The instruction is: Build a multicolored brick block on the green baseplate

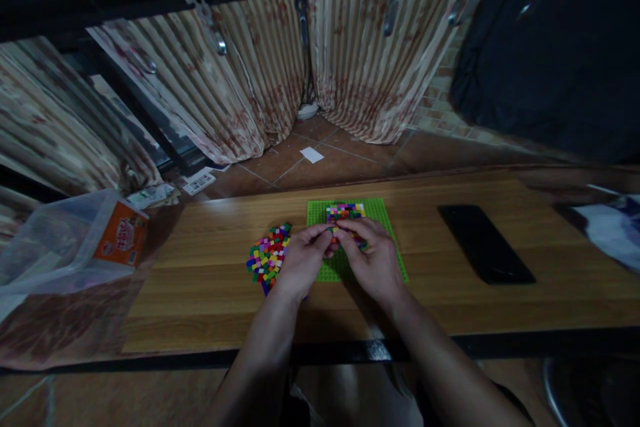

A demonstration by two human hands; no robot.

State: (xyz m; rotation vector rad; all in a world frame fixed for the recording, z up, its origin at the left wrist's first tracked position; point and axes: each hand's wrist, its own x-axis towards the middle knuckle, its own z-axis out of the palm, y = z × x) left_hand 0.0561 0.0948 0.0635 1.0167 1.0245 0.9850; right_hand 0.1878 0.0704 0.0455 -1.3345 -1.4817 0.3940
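Baseplate (316, 213) on the tabletop (210, 307), both hands above it.
Set blocks (345, 209) sit on the baseplate toward its far edge; the left hand (303, 257) is at its left side, the right hand (375, 257) over its right part. Left of the baseplate, on the tabletop, lies a pile of loose blocks (266, 255); farther left, past the tabletop's end, is a box (65, 247). Right of the baseplate, well apart on the tabletop, lies a flat device (485, 243). Behind it, beyond the tabletop, a card (311, 155) lies on the floor (355, 159); farther behind hang curtains (260, 73).
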